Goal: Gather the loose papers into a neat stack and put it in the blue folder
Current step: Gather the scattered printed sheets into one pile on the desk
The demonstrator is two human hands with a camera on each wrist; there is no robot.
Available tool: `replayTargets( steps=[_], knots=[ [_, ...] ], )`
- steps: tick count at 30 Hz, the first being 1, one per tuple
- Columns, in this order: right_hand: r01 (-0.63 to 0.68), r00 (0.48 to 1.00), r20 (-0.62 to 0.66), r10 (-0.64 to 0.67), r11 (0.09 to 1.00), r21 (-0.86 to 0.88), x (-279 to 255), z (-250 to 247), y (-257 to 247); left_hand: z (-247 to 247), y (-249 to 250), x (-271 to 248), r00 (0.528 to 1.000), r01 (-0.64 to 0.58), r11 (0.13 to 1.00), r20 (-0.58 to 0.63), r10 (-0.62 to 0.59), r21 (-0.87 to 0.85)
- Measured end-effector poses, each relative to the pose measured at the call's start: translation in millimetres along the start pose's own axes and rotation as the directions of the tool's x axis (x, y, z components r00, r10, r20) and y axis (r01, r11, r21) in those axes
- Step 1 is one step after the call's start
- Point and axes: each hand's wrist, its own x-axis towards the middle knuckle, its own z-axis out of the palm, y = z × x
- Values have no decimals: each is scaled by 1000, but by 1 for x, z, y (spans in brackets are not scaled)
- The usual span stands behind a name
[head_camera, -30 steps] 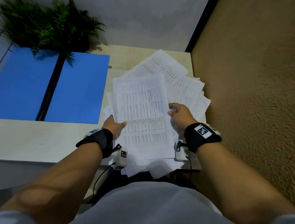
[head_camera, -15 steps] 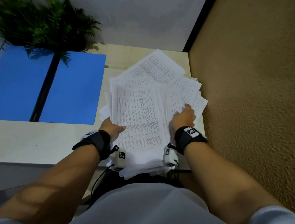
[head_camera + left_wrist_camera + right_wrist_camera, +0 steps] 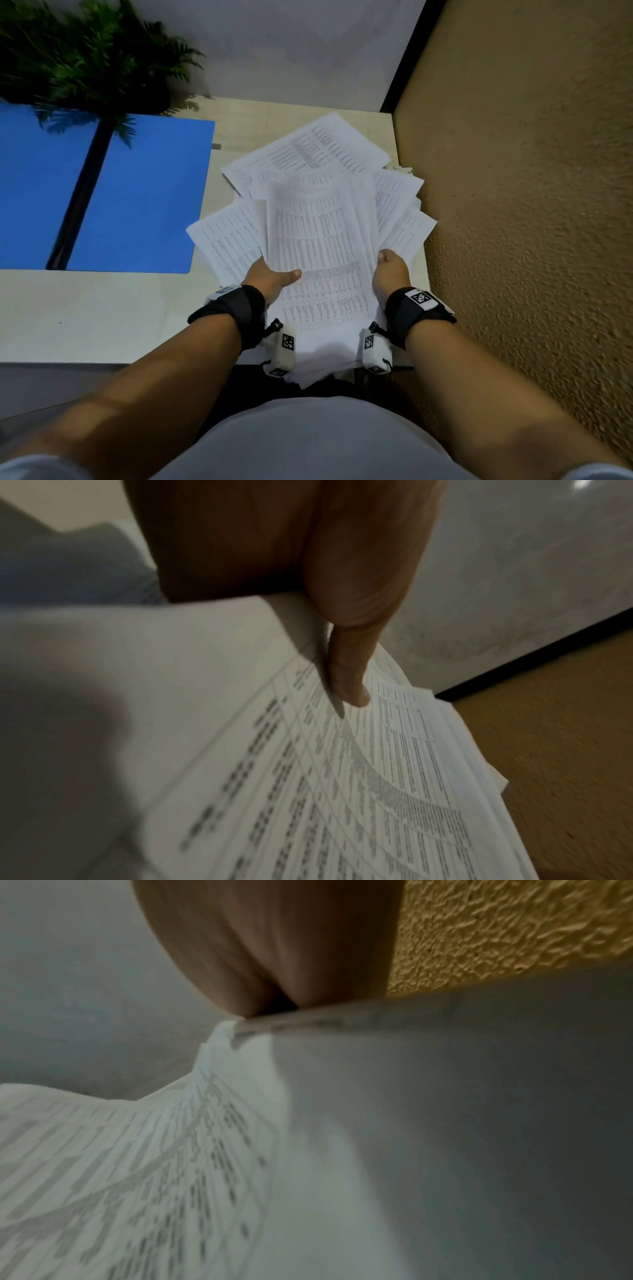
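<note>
A fanned pile of printed white papers [image 3: 318, 240] lies at the right end of the pale table [image 3: 102, 308], its near edge hanging over the table's front. My left hand [image 3: 270, 277] grips the pile's left edge, thumb [image 3: 349, 674] on the top sheet and fingers hidden beneath. My right hand [image 3: 390, 270] holds the pile's right edge, fingers out of sight under the sheets [image 3: 171, 1150]. The blue folder [image 3: 137, 198] lies open and flat to the left of the papers, with a black spine [image 3: 78, 198] down its middle.
A green fern-like plant [image 3: 85, 58] stands at the table's back left and overhangs the folder. A rough ochre wall [image 3: 531, 205] runs close along the table's right edge. A pale wall [image 3: 291, 44] stands behind.
The right hand moved from the top of the sheets to the pile's right edge. The sheets have drawn closer together and the top ones now bow upward between both hands.
</note>
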Motion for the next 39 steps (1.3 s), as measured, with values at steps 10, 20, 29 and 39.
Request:
replayTargets(
  steps=[10, 20, 29, 39],
  knots=[
    [-65, 993, 101, 52, 990, 126, -8, -27, -1, -3, 30, 13, 994, -10, 981, -102, 31, 196],
    [-104, 976, 199, 87, 992, 78, -4, -45, 11, -78, 89, 88, 899, -67, 899, -365, 244, 433],
    [-110, 974, 191, 126, 990, -90, 5, -39, 14, -87, 92, 103, 969, 36, 884, -233, 84, 467],
    [-89, 990, 90, 105, 982, -166, 8, -30, 18, -85, 131, 46, 731, -306, 889, -515, 449, 340]
  ],
)
